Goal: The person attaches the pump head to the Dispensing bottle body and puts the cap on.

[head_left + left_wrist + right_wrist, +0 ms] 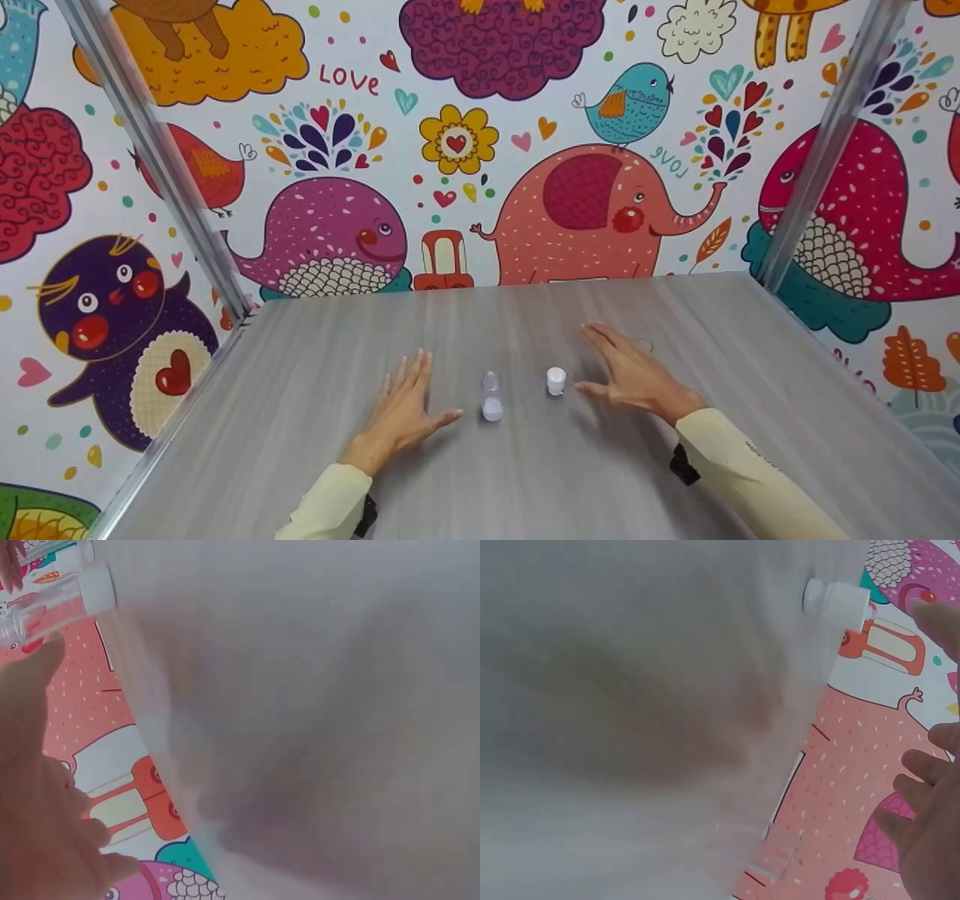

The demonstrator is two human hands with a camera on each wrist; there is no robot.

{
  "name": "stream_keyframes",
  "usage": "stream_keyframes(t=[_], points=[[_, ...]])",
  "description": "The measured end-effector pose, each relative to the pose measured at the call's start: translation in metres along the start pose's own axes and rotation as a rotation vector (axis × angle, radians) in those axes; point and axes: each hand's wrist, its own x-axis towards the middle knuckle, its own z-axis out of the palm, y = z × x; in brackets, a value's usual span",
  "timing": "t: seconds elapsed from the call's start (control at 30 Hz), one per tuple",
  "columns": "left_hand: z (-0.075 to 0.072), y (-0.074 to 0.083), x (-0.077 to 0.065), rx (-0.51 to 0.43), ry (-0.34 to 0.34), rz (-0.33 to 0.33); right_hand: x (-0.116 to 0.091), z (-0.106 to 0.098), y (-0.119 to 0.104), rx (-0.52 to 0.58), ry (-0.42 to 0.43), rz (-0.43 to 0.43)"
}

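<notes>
A small clear bottle [490,394] with a white base [97,589] stands upright on the table [480,487], its neck uncapped. To its right is a white bottle top [556,380], which shows a narrower stepped part in the right wrist view [838,604]. My left hand [401,416] is left of the bottle, fingers spread and thumb pointing toward it. On the other side, my right hand [634,375] has its fingers extended, the thumb close to the white top. A clear cap [776,849] stands beyond the right hand, its rim faintly visible in the head view. Both hands hold nothing.
Printed cartoon panels [457,202] rise behind the table and along both sides. Metal posts [161,165] stand at the left and right back corners. Each sleeve [330,499] has a dark strap at the wrist.
</notes>
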Motion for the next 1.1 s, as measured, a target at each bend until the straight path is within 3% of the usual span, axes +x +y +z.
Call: stream_keyframes(t=[0.3, 0.53, 0.83, 1.1], points=[[0.007, 0.012, -0.003, -0.147, -0.031, 0.024, -0.001, 0.013, -0.007, 0.279, -0.048, 0.112], [0.012, 0.023, -0.002, -0.301, -0.052, 0.016, 0.002, 0.020, -0.011, 0.382, -0.018, 0.147], [0.024, 0.034, 0.001, -0.434, 0.018, 0.042, 0.002, 0.028, -0.019, 0.552, -0.016, 0.277], [0.031, 0.043, 0.004, -0.560, 0.096, 0.007, 0.009, 0.035, -0.026, 0.701, 0.070, 0.321]])
